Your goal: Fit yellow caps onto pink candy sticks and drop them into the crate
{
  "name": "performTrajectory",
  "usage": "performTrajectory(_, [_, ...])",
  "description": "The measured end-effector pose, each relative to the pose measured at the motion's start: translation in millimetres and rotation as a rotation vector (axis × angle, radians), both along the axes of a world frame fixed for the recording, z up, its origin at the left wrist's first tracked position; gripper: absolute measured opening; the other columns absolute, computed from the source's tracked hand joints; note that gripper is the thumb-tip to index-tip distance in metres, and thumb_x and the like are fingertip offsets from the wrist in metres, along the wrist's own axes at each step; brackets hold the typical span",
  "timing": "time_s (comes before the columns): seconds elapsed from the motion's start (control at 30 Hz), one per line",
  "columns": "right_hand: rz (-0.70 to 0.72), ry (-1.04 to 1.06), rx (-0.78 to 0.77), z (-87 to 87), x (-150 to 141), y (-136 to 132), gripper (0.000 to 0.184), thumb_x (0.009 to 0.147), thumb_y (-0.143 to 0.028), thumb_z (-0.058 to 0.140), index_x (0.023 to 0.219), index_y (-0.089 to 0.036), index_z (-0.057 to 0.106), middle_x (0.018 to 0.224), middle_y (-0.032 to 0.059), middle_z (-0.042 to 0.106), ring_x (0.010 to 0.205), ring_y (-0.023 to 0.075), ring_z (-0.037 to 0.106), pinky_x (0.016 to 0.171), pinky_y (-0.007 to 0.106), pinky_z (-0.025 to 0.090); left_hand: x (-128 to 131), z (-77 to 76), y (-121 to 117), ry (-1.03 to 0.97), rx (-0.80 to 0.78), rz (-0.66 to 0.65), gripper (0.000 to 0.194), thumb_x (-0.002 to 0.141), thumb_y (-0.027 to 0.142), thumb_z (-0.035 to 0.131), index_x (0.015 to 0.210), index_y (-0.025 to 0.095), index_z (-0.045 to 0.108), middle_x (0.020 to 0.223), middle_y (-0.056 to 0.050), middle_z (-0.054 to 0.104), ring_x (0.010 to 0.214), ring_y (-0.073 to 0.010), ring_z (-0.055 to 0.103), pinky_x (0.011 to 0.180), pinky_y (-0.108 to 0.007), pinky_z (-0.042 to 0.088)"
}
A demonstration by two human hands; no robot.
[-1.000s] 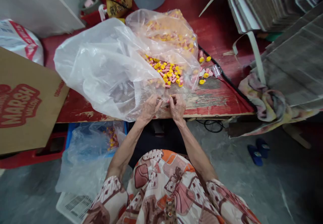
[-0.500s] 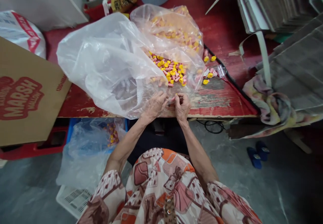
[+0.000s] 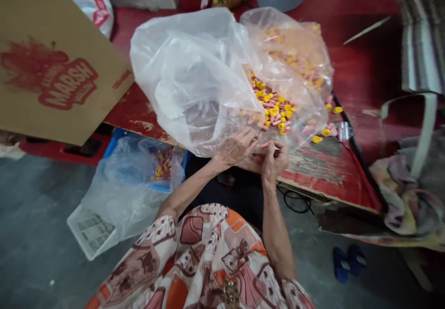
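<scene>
A big clear plastic bag [image 3: 194, 72] lies open on the red table [image 3: 320, 174], with a heap of small pink and yellow pieces [image 3: 273, 107] inside its mouth. My left hand [image 3: 238, 146] rests at the bag's front edge with its fingers curled, pinching near a pink piece. Just to its right, my right hand [image 3: 274, 160] is closed in a pinch on a small pink and yellow piece [image 3: 266, 145]. Both hands meet at the table's near edge.
A few loose yellow pieces [image 3: 327, 130] lie right of the bag. A brown cardboard box [image 3: 52, 67] stands at the left. Below the table a blue crate with a plastic bag [image 3: 139, 174] holds more pieces. Cloth [image 3: 403, 197] and stacked cardboard [image 3: 420, 30] are at the right.
The camera has swung left and tilted, so the table and bag sit further right and slanted. My hands stay together at the bag's edge, fingers still working a small piece.
</scene>
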State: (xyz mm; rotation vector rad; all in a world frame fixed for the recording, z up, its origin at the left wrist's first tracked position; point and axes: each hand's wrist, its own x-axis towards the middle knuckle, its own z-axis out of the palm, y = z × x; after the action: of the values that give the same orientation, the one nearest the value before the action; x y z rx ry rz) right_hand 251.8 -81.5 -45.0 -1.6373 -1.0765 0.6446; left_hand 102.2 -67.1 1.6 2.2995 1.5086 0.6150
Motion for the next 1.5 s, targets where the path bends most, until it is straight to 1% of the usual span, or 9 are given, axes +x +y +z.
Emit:
performTrajectory(0.17, [0.043, 0.009, -0.017, -0.6, -11.0, -1.7, 0.053, 0.097, -0.075, 0.053, 0.096, -0.023, 0.064, 0.077, 0.0015, 0.071, 0.064, 0.0187, 0.066, 0.069, 0.033, 0.055, -9.2, -18.5, -5.5, -0.084, -0.042, -0.009, 0.015, 0.113, 0.023, 0.059, 0.116, 0.018, 0.073, 0.117, -0.011, 0.077, 0.11, -0.0239, 0.074, 0.098, -0.038, 0.061])
performTrajectory(0.3, [-0.018, 0.048, 0.041, -2.1, -13.8, -3.8, 0.049, 0.097, -0.072, 0.058, 0.094, -0.024, 0.06, 0.075, -0.0002, 0.069, 0.061, 0.0175, 0.064, 0.064, 0.032, 0.055, -17.1, -19.4, -3.2, -0.227, 0.068, 0.077, 0.024, 0.117, 0.027, 0.052, 0.125, 0.017, 0.073, 0.121, -0.012, 0.078, 0.113, -0.024, 0.074, 0.104, -0.039, 0.059])
performTrajectory(0.6, [0.031, 0.014, 0.053, 1.8, -13.1, -5.6, 0.047, 0.096, -0.07, 0.06, 0.089, -0.024, 0.06, 0.071, -0.0016, 0.07, 0.056, 0.0137, 0.06, 0.063, 0.028, 0.052, -16.9, -29.4, 47.8, -0.061, -0.021, 0.154, 0.041, 0.11, 0.023, 0.067, 0.151, 0.022, 0.066, 0.156, -0.012, 0.065, 0.124, -0.027, 0.074, 0.089, -0.036, 0.063])
performTrajectory(0.77, [0.063, 0.0, 0.044, -1.3, -14.0, -3.7, 0.048, 0.098, -0.071, 0.058, 0.089, -0.024, 0.06, 0.073, -0.001, 0.072, 0.059, 0.0144, 0.063, 0.064, 0.028, 0.053, -22.2, -26.2, 21.8, -0.138, 0.08, 0.227, 0.046, 0.115, 0.016, 0.047, 0.16, 0.012, 0.052, 0.16, -0.016, 0.061, 0.15, -0.0251, 0.058, 0.118, -0.04, 0.053])
performTrajectory(1.03, [-0.03, -0.057, 0.068, -0.9, -15.4, -5.2, 0.046, 0.098, -0.069, 0.055, 0.089, -0.024, 0.061, 0.072, -0.0004, 0.071, 0.061, 0.0165, 0.064, 0.065, 0.03, 0.055, -19.4, -20.0, -1.9, -0.179, 0.101, 0.199, 0.04, 0.115, 0.02, 0.049, 0.153, 0.016, 0.059, 0.152, -0.012, 0.068, 0.133, -0.0262, 0.065, 0.117, -0.042, 0.048])
performTrajectory(1.2, [0.063, -0.068, 0.017, 0.4, -20.7, -9.7, 0.045, 0.099, -0.069, 0.054, 0.091, -0.025, 0.059, 0.072, -0.0004, 0.072, 0.061, 0.0158, 0.066, 0.066, 0.029, 0.056, -22.6, -33.0, -7.6, -0.146, 0.104, 0.185, 0.036, 0.113, 0.02, 0.05, 0.146, 0.013, 0.063, 0.135, -0.014, 0.075, 0.123, -0.0277, 0.069, 0.109, -0.042, 0.054])
performTrajectory(1.27, [0.084, -0.068, 0.01, 0.1, -22.3, -9.3, 0.046, 0.1, -0.069, 0.052, 0.091, -0.025, 0.058, 0.073, 0.0004, 0.073, 0.061, 0.0155, 0.066, 0.067, 0.029, 0.057, -39.5, -41.5, -25.4, -0.2, 0.249, 0.278, 0.036, 0.115, 0.023, 0.044, 0.144, 0.014, 0.064, 0.133, -0.015, 0.074, 0.124, -0.027, 0.069, 0.11, -0.042, 0.054])
performTrajectory(1.37, [0.095, -0.055, 0.012, -0.2, -23.4, -7.1, 0.047, 0.097, -0.071, 0.052, 0.091, -0.024, 0.059, 0.074, 0.0019, 0.074, 0.06, 0.0154, 0.066, 0.067, 0.029, 0.056, -90.4, -57.8, -72.4, -0.265, 0.513, 0.597, 0.037, 0.117, 0.032, 0.04, 0.14, 0.017, 0.064, 0.129, -0.016, 0.073, 0.121, -0.0287, 0.068, 0.11, -0.045, 0.053])
performTrajectory(1.5, [0.108, -0.071, -0.01, -0.1, -21.8, -5.8, 0.048, 0.097, -0.07, 0.051, 0.092, -0.024, 0.061, 0.074, 0.0026, 0.075, 0.061, 0.0164, 0.065, 0.068, 0.03, 0.056, -175.0, -78.1, -139.9, -0.109, 0.463, 0.994, 0.035, 0.113, 0.04, 0.046, 0.128, 0.018, 0.068, 0.114, -0.016, 0.072, 0.11, -0.032, 0.067, 0.107, -0.051, 0.052])
